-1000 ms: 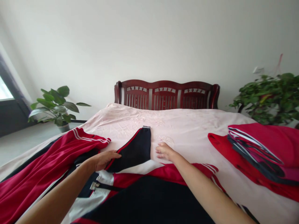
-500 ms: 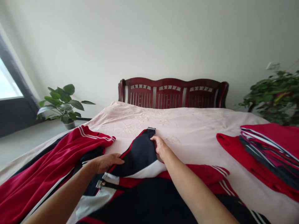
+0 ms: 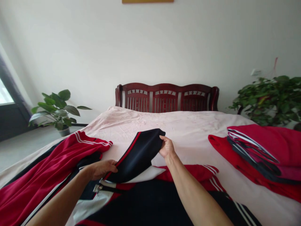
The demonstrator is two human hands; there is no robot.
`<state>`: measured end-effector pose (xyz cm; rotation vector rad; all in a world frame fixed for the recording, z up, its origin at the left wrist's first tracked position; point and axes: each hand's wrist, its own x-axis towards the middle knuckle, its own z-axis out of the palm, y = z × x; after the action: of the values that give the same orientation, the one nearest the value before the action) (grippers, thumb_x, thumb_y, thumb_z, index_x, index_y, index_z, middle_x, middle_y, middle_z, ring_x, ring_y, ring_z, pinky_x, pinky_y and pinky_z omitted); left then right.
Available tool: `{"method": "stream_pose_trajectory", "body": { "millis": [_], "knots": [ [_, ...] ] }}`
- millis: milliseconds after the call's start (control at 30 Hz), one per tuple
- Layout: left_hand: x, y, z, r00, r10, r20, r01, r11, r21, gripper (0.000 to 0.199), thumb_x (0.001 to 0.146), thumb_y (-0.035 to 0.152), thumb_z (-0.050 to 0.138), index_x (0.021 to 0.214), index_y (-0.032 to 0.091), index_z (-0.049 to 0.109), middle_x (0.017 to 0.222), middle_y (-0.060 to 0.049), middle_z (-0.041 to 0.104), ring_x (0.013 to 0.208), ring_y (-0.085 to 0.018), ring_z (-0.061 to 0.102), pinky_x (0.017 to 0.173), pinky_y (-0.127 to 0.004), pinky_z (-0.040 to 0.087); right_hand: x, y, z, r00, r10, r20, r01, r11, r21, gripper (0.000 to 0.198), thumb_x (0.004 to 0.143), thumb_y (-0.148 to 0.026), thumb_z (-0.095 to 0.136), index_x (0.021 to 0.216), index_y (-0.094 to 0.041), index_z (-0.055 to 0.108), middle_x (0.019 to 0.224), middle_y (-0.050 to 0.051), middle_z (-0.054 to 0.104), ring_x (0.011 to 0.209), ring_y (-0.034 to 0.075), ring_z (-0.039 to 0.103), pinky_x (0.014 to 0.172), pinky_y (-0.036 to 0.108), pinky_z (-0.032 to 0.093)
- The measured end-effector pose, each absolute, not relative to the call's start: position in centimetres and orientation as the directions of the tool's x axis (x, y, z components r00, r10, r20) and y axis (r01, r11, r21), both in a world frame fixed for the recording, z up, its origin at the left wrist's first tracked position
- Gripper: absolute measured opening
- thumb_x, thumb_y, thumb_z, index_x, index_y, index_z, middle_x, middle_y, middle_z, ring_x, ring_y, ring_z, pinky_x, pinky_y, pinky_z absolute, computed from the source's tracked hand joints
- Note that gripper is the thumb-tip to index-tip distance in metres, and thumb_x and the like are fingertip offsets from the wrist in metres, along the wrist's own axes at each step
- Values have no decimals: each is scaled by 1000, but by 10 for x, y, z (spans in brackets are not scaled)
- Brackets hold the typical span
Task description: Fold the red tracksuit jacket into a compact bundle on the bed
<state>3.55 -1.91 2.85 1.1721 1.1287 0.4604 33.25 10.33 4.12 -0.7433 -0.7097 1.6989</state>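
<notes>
A dark navy, red and white tracksuit jacket (image 3: 152, 196) lies spread on the bed in front of me. Its navy sleeve (image 3: 138, 153), edged with a red stripe, is lifted between my hands. My left hand (image 3: 103, 169) pinches the sleeve's lower left edge, close to a zip end on white cloth. Up at the far end, my right hand (image 3: 167, 147) grips the sleeve, thumb on top; the cuff is folded out of sight. Red sections with white stripes show beyond my right forearm, which hides part of the jacket.
On the left lies a crimson garment (image 3: 51, 166) with white stripes. A stack of folded clothes (image 3: 265, 150) sits at the right on the pink bedsheet (image 3: 188, 125). Behind are a dark wooden headboard (image 3: 164, 97) and potted plants, one left (image 3: 58, 108), one right (image 3: 270, 97).
The sleeve's far end has folded over toward the right, with my right hand still gripping it. My left hand keeps its hold. The view has tilted up and turned slightly right.
</notes>
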Motion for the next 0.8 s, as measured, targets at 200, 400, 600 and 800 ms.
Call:
{"method": "stream_pose_trajectory", "body": {
  "millis": [200,400,600,800],
  "knots": [
    [35,-20,31,384,794,-472,367,338,867,27,65,38,74,87,22,75,98,-6,77,102,-25,70,93,-31,52,382,84,40,-79,992,-97,-684,-124,-719,8,80,-28,64,86,-23,63,81,2,72,85,21,68,80,34,57],
    [40,-21,33,353,822,-447,478,252,841,30,66,47,73,83,22,74,87,-3,73,84,-22,67,84,-29,51,421,45,28,1,1000,13,-598,11,-801,30,73,-19,57,101,-28,65,102,0,74,110,22,65,99,40,51],
    [42,-20,30,349,849,-396,631,99,770,25,73,46,61,78,24,70,73,-1,64,68,-19,56,68,-26,44,464,-3,18,-21,999,38,-535,21,-845,28,83,-31,50,104,-26,67,118,6,72,127,25,57,105,45,47],
    [40,-9,16,358,849,-389,696,35,717,29,70,48,60,73,19,61,60,4,45,56,-13,37,56,-26,28,465,-23,-11,-237,909,-342,-634,-411,-655,18,89,-30,59,95,-17,69,93,9,77,102,25,71,92,42,57]
  ]
}}
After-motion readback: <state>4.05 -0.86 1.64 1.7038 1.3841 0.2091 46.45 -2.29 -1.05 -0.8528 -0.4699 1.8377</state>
